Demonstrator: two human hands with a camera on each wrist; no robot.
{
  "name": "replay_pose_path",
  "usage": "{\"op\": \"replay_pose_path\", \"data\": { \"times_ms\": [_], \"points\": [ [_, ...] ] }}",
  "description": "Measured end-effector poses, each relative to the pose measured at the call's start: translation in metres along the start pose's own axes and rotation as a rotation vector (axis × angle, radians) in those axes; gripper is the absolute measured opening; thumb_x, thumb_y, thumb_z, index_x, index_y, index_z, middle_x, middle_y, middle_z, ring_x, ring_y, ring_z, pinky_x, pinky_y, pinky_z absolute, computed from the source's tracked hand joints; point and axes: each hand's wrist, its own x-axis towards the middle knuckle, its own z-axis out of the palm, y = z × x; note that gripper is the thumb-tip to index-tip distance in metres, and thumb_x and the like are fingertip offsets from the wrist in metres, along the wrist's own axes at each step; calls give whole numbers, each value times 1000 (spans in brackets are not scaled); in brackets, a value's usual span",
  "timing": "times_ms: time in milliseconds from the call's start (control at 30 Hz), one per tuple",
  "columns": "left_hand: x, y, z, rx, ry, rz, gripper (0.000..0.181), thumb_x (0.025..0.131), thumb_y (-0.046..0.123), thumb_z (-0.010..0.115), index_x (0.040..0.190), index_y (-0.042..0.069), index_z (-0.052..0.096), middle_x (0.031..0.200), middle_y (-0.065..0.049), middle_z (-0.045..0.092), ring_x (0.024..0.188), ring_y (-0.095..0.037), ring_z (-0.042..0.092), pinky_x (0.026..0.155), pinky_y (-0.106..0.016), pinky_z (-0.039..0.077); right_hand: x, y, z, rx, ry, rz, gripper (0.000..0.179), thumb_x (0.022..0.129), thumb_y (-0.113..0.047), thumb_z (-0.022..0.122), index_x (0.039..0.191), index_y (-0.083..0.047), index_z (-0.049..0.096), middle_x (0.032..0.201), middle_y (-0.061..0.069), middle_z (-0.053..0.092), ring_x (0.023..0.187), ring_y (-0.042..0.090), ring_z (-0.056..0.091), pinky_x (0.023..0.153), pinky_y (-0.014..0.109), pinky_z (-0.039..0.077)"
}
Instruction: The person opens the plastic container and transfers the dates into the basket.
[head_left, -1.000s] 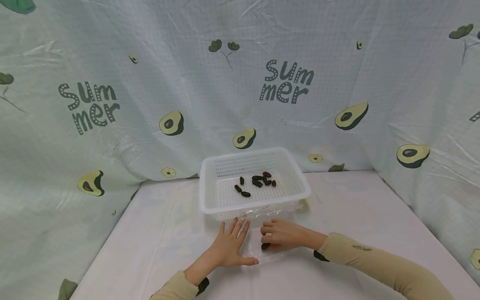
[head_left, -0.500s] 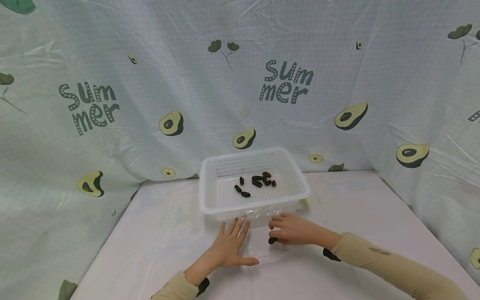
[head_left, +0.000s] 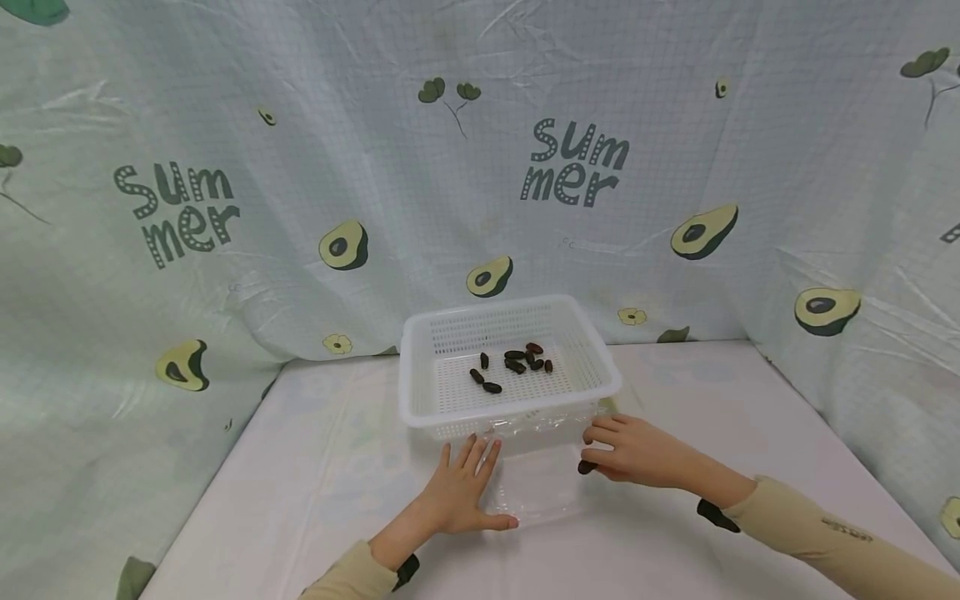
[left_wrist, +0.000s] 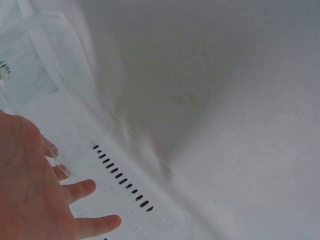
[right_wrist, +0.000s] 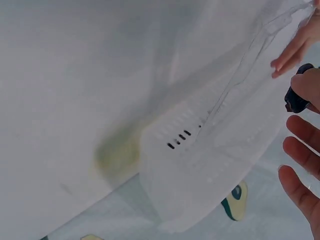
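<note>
My right hand (head_left: 633, 450) pinches a dark, oval, date-like fruit (head_left: 587, 467) between thumb and finger, just right of a clear plastic container (head_left: 536, 483). In the right wrist view the fruit (right_wrist: 298, 90) looks nearly black, with a brownish tip. My left hand (head_left: 456, 497) lies with fingers spread at the left side of the clear container, its thumb along the near edge. Behind both hands stands a white plastic basket (head_left: 510, 415) with several more dark fruits (head_left: 515, 365) on its slotted floor. Whether the clear container is a lidded box or a bag, I cannot tell.
A pale cloth covers the table (head_left: 345, 467). Behind it and at both sides hangs a curtain (head_left: 420, 183) printed with avocados and lettering. Crinkled clear plastic (head_left: 540, 423) runs along the basket's front wall.
My right hand, still pinching the dark fruit, has moved to the right and slightly away from me, from over the clear container to its right side. My left hand has stayed put.
</note>
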Motion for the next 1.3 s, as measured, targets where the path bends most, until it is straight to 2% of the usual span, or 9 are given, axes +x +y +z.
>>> {"op": "replay_pose_path", "data": {
  "times_ms": [333, 467, 600, 800, 1000, 1067, 1133, 1233, 1300],
  "points": [
    [-1, 0, -1, -21, -1, -4, 105, 70, 76, 43, 145, 11, 9, 149, -12, 17, 138, -32, 15, 102, -60, 18, -26, 14, -22, -7, -17, 60, 34, 64, -24, 79, 89, -22, 56, 86, -8, 54, 78, 8, 47, 61, 21, 39],
    [-1, 1, -1, -17, 0, -7, 105, 70, 77, 42, 145, 11, 9, 149, -12, 17, 138, -31, 15, 103, -60, 18, -36, 22, -29, -13, -26, 79, 8, 84, -27, 59, 90, -21, 57, 86, -7, 53, 77, 9, 46, 60, 21, 39],
    [-2, 1, 0, -17, 5, -6, 105, 70, 77, 42, 145, 10, 10, 149, -12, 17, 137, -32, 15, 102, -60, 18, -43, 34, -35, -28, -8, 111, 32, 94, -31, 29, 91, -19, 59, 86, -5, 53, 76, 10, 46, 60, 23, 40],
    [-2, 1, 0, -16, 8, -5, 105, 70, 77, 42, 145, 10, 10, 149, -13, 17, 137, -32, 15, 102, -60, 19, -46, 58, -35, -67, 52, 139, 45, 95, -34, 20, 87, -17, 60, 84, -2, 53, 75, 13, 48, 57, 26, 42],
    [-2, 1, 0, -12, 2, -2, 105, 70, 77, 42, 145, 10, 10, 149, -13, 17, 137, -31, 15, 102, -59, 19, -39, 81, -33, -79, 84, 146, 43, 95, -34, 24, 85, -15, 61, 82, 1, 54, 75, 16, 50, 58, 28, 44],
    [-2, 1, 0, -12, 4, -1, 105, 70, 77, 42, 145, 10, 10, 149, -13, 17, 137, -31, 15, 102, -59, 19, -36, 87, -32, -78, 80, 147, 27, 93, -30, 39, 85, -15, 61, 82, 1, 54, 75, 16, 50, 59, 29, 45],
    [-2, 2, 0, -9, 7, 0, 105, 70, 77, 42, 145, 10, 10, 149, -13, 17, 137, -31, 16, 102, -59, 19, -32, 93, -32, -80, 58, 148, 11, 86, -25, 56, 87, -15, 60, 83, 1, 54, 76, 16, 49, 59, 29, 45],
    [-1, 2, 0, -9, 12, 3, 105, 70, 77, 42, 145, 10, 10, 149, -13, 18, 137, -31, 16, 102, -59, 19, -25, 99, -30, -86, 40, 143, 22, 71, -18, 73, 88, -15, 59, 84, 1, 54, 77, 16, 50, 60, 29, 45],
    [-1, 1, 0, -10, 16, 7, 105, 71, 77, 41, 145, 10, 10, 149, -13, 18, 137, -32, 16, 102, -60, 19, -19, 103, -29, -88, 40, 136, 28, 67, -17, 76, 89, -15, 59, 85, 1, 55, 77, 17, 50, 59, 29, 44]
  ]
}}
